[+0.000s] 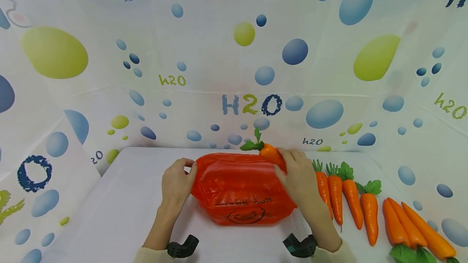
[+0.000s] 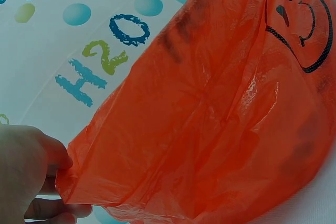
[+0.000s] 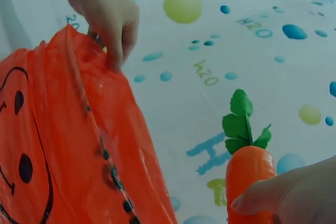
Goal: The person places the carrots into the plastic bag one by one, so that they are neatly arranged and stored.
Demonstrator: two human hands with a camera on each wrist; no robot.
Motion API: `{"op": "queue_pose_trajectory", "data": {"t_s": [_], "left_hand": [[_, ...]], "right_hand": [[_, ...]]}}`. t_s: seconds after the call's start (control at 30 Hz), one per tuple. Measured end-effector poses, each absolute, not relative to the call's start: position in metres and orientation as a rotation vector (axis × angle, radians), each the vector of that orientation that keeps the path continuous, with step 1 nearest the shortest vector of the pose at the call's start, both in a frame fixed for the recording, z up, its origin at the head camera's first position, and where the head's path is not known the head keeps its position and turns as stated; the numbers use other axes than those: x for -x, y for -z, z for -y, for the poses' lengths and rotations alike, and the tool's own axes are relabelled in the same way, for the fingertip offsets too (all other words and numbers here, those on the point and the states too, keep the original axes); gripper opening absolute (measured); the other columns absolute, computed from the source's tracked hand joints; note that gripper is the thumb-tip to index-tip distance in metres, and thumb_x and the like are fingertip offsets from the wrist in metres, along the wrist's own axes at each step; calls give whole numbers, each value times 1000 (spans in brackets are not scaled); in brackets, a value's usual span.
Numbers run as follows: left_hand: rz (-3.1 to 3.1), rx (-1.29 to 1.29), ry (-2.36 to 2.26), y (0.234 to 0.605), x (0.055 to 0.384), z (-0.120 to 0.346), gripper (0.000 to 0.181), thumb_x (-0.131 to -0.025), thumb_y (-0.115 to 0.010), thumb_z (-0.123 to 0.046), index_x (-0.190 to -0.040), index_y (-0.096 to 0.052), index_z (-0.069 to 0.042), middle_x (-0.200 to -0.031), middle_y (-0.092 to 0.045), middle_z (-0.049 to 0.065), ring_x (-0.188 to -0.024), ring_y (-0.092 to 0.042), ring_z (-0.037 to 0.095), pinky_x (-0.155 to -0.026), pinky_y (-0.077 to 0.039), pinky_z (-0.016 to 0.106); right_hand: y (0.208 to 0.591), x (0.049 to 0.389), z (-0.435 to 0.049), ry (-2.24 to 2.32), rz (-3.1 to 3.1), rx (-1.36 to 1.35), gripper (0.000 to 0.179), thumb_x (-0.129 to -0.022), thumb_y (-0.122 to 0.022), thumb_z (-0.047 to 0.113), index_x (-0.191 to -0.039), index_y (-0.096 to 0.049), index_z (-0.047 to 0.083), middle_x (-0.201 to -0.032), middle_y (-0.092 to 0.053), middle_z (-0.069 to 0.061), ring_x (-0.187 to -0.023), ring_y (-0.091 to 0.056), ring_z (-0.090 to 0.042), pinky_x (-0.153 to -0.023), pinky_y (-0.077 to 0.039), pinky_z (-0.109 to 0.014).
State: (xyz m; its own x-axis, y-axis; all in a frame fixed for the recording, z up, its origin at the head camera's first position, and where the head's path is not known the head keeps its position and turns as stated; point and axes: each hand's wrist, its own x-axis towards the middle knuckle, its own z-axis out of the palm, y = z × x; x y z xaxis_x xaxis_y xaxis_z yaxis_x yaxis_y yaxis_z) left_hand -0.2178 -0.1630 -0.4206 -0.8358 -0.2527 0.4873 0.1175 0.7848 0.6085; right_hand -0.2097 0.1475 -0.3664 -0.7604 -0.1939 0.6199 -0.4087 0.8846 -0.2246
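Note:
A red plastic bag (image 1: 241, 186) with a printed smiley face lies at the middle of the white table. My left hand (image 1: 176, 184) pinches its left edge between thumb and fingers; the left wrist view shows the pinched corner of the bag close up. In my right hand (image 1: 297, 177) is an orange toy carrot (image 1: 271, 153) with green leaves, held at the bag's upper right edge. The right wrist view shows the thumb (image 3: 260, 198) lying across this carrot, leaves upward. Fingers behind the carrot are hidden there. What the bag contains cannot be seen.
Several more carrots (image 1: 351, 200) lie in a row on the table to the right of my right hand. Farther right, another group of carrots (image 1: 409, 224) points its leaves toward me. A white backdrop (image 1: 204, 52) with blue and green spots stands behind the table (image 1: 120, 210).

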Motion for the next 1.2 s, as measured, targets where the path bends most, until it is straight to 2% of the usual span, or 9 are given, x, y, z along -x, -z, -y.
{"op": "queue_pose_trajectory", "data": {"t_s": [0.2, 0.47, 0.77, 0.9, 1.2], "left_hand": [[2411, -102, 875, 420, 218, 163, 18, -94, -64, -19, -97, -74, -4, -91, -75, 14, -70, -65, 25, -63, -59, 38], [2419, -95, 878, 421, 219, 164, 19, -94, -63, -18, -99, -74, -4, -93, -75, 15, -70, -65, 26, -64, -60, 40], [2360, -29, 830, 422, 219, 164, 17, -92, -64, -17, -92, -74, -3, -88, -75, 15, -67, -65, 27, -63, -59, 41], [2372, -29, 833, 422, 219, 164, 17, -92, -64, -17, -92, -74, -3, -89, -75, 16, -67, -65, 27, -63, -59, 40], [2380, -36, 838, 422, 219, 162, 17, -91, -64, -18, -93, -74, -4, -89, -75, 15, -67, -65, 27, -64, -59, 41]], "right_hand": [[369, 208, -135, -438, 2563, -461, 49, -85, -79, 21, -130, -63, 9, -115, -68, -11, -105, -60, -31, -89, -53, -49], [376, 208, -124, -386, 2613, -552, 45, -85, -79, 21, -128, -67, 13, -110, -68, -7, -104, -59, -28, -90, -51, -48], [384, 211, -117, -407, 2760, -567, 46, -84, -80, 21, -128, -67, 16, -108, -63, -3, -100, -57, -22, -81, -46, -36], [387, 212, -115, -376, 2804, -602, 45, -84, -81, 21, -127, -68, 16, -107, -62, -4, -100, -58, -23, -83, -48, -39], [394, 211, -109, -396, 2896, -734, 41, -83, -81, 21, -121, -69, 11, -113, -67, -6, -111, -60, -26, -99, -49, -50]]}}
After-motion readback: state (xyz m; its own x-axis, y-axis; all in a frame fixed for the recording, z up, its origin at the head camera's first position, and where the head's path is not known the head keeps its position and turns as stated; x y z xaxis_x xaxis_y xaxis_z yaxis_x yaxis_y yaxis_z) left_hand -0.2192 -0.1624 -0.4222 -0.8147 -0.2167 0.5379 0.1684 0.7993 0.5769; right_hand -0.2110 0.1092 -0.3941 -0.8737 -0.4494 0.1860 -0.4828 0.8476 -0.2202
